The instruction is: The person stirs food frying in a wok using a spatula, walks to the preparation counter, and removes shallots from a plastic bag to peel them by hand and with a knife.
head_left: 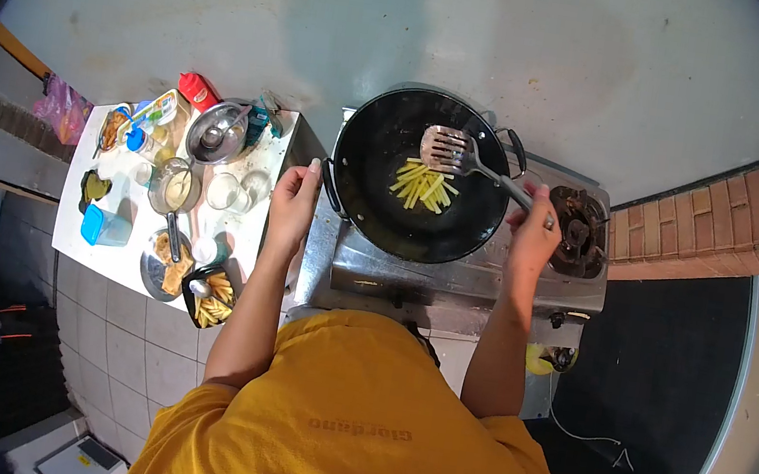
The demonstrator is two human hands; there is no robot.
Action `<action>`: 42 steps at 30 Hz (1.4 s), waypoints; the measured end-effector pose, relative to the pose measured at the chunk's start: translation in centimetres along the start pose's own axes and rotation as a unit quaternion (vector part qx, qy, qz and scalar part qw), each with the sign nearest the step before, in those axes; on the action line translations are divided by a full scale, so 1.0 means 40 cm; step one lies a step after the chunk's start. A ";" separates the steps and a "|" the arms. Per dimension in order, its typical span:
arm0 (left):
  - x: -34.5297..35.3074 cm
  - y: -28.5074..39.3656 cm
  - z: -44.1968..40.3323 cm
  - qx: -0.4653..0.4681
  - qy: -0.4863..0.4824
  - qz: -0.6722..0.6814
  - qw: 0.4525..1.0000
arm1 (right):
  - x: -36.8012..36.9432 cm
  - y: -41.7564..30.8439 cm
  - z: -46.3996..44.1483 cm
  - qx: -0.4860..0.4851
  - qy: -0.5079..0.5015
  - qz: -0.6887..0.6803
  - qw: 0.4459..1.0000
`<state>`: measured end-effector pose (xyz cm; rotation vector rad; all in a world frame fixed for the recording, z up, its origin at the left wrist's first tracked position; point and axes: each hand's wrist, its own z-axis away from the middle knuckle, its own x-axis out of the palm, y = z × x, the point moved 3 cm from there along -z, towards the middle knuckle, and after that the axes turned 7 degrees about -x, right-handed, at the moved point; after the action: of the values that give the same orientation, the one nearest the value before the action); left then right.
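A black two-handled wok (374, 208) sits on the stove, with a small heap of pale yellow potato sticks (423, 186) in it. My right hand (535, 231) is wrapped around the handle of a slotted spatula (453, 153). The spatula's metal head is over the wok, at the upper edge of the potato sticks. Just outside the wok's left handle (331, 190) is my left hand (293, 199), fingers curled in and thumb pointing up. It looks apart from that handle or barely touching it; nothing shows in its fingers.
A metal gas stove (449, 289) has a bare burner (578, 232) on the right. To the left, a white table (78, 197) carries a steel bowl (218, 132), a saucepan (175, 188), a red bottle (197, 91), a black tray of fries (214, 300) and a plate with browned food (154, 276).
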<state>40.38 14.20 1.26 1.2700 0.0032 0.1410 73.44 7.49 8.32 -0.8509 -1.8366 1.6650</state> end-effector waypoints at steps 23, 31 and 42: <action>-0.008 -0.003 0.039 0.019 -0.021 0.002 1.000 | 0.089 -0.016 0.087 -0.230 -0.187 0.201 0.934; -0.016 0.024 0.057 0.008 -0.028 0.013 0.999 | 0.122 -0.027 0.092 -0.269 -0.195 0.164 0.929; -0.040 0.019 0.060 0.041 -0.012 0.010 0.999 | 0.144 -0.059 0.100 -0.275 -0.244 0.196 0.909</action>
<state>38.93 11.96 2.57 1.3537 -0.0245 0.1455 66.39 8.97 10.01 -1.1710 -2.7112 1.7219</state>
